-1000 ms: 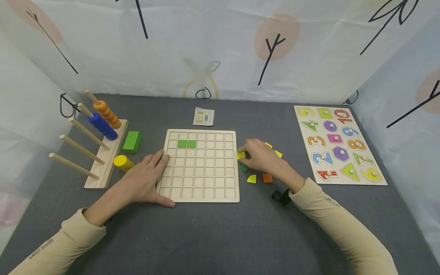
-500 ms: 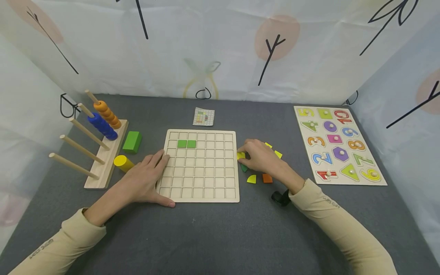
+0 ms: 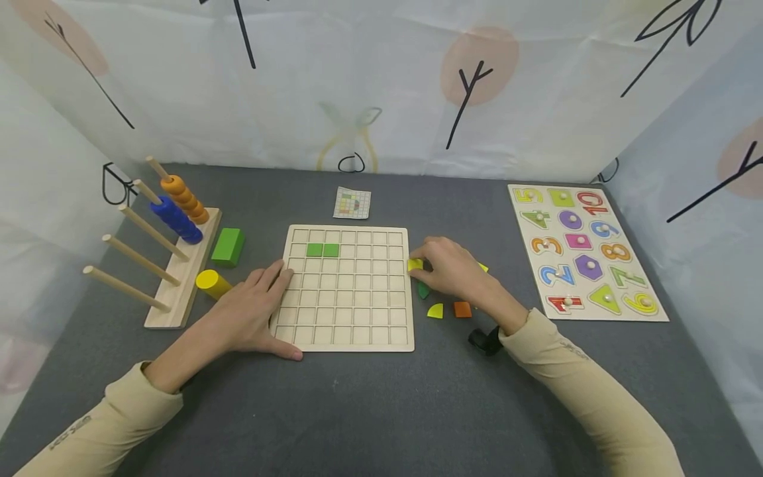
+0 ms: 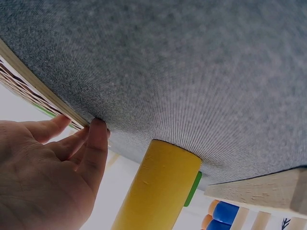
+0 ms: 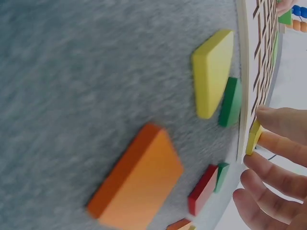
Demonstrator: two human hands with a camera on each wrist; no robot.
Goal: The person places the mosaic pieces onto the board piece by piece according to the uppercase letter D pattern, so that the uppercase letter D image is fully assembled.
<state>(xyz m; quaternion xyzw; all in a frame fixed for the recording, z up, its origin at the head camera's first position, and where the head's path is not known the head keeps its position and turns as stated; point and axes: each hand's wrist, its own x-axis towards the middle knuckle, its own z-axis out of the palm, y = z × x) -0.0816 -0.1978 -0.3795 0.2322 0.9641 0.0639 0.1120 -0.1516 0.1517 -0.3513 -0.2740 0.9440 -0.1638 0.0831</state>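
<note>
A pale wooden grid board (image 3: pixel 346 298) lies mid-table, with two green square tiles (image 3: pixel 322 250) side by side in its upper part. My left hand (image 3: pixel 253 315) rests along the board's left edge, fingers extended and thumb at the near corner. In the left wrist view, the fingertips (image 4: pixel 98 123) touch the board's side. Just off the right edge, my right hand (image 3: pixel 447 268) pinches a small yellow tile (image 5: pixel 253 137) between thumb and fingers. Below that hand lie a dark green tile (image 3: pixel 423 290), a yellow quarter-round tile (image 3: pixel 436 311) and an orange square tile (image 3: pixel 462 309).
At left stands a peg abacus (image 3: pixel 179 278) with blue and orange beads, beside a green block (image 3: pixel 228 247) and a yellow cylinder (image 3: pixel 212 283). A small printed grid card (image 3: pixel 352 203) lies behind the board. The number-and-shape puzzle (image 3: pixel 587 255) is at right. A red tile (image 5: pixel 203 189) shows low in the right wrist view.
My right hand has moved slightly up and away with the yellow tile, now covering a yellow piece behind it. The left hand has stayed on the board's edge.
</note>
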